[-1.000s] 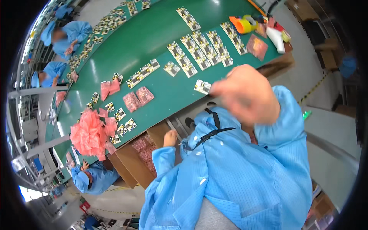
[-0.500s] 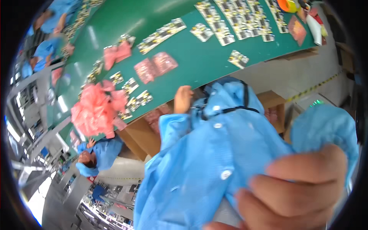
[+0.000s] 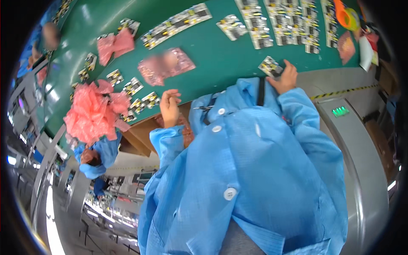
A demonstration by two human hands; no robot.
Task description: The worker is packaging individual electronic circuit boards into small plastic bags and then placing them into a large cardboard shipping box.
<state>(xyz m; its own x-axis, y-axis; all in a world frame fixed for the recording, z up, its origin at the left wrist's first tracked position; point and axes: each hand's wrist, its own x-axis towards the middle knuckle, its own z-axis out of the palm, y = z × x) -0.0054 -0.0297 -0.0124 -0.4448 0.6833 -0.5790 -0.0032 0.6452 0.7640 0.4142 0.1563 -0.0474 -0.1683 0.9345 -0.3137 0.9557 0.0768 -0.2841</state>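
Observation:
At the near edge of the green table (image 3: 221,55), my right hand (image 3: 287,79) has its thumb and fingers around the near right corner of a small circuit board (image 3: 269,66). The board lies on the table and carries yellow, black and white parts. My left hand (image 3: 171,108) is raised near the table edge, left of my body. Its fingers are loosely bent and apart, with nothing visible in them. Pink bubble-wrap bags (image 3: 183,60) lie beyond it, and a few loose circuit boards (image 3: 151,99) sit to its left.
Rows of joined circuit boards (image 3: 293,23) cover the far right of the table, with a strip of boards (image 3: 176,25) further left. A pile of pink bubble bags (image 3: 91,114) is at the left. A cardboard box (image 3: 138,136) stands below the edge. A co-worker (image 3: 100,155) is nearby.
My right hand has moved from close in front of the camera out to the circuit board at the table edge. The view has shifted; my left hand is still raised by the edge.

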